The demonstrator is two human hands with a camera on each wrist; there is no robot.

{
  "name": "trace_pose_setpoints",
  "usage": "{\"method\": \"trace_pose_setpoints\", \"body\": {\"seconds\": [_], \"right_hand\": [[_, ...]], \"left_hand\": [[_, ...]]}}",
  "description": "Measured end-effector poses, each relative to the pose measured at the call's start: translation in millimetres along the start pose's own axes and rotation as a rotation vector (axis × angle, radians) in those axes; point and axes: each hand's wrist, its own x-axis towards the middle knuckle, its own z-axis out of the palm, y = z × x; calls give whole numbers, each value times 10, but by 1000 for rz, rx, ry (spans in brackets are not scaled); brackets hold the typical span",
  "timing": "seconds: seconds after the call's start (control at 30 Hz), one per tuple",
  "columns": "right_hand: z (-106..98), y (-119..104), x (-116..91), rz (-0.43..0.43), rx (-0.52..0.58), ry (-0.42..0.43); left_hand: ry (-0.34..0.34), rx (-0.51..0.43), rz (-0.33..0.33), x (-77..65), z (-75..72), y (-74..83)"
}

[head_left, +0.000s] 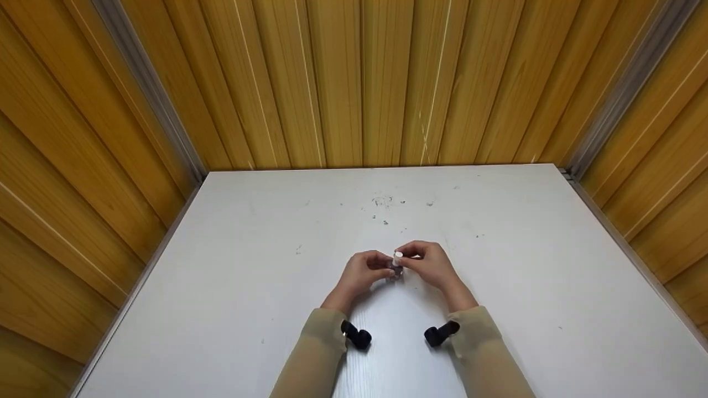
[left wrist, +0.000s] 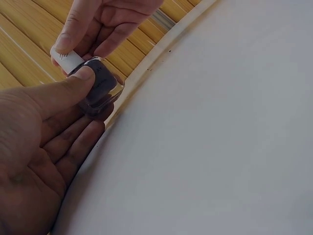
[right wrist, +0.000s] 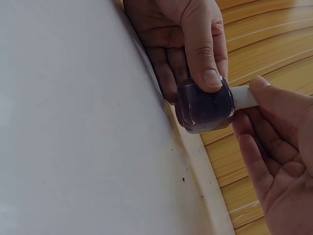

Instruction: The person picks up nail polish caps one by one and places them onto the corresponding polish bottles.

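A small bottle of dark nail polish (right wrist: 208,110) with clear thick glass and a white cap (right wrist: 243,97) is between both hands. My left hand (head_left: 362,272) pinches the glass body, thumb on its front face and fingers behind it. The thumb and fingers of my right hand (head_left: 431,265) grip the white cap. In the left wrist view the cap (left wrist: 67,59) sits against the neck of the bottle (left wrist: 102,83). Small lettering shows on the glass there. The bottle's underside is hidden from the head camera.
The white table (head_left: 238,287) spreads out around the hands, with small dark marks (head_left: 381,202) beyond them. Yellow wood-patterned panels (head_left: 332,83) rise at the back and both sides. A black wrist camera (head_left: 358,336) sits at the left sleeve and another (head_left: 437,335) at the right.
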Motion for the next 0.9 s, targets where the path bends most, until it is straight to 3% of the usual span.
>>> {"method": "trace_pose_setpoints", "body": {"seconds": [0.2, 0.53, 0.9], "right_hand": [[28, 318, 142, 1, -1, 18], [21, 303, 128, 12, -3, 21], [2, 312, 128, -13, -20, 23]], "left_hand": [[0, 2, -8, -5, -1, 11], [-2, -6, -30, -11, 1, 15], [-19, -37, 0, -18, -8, 19]]}}
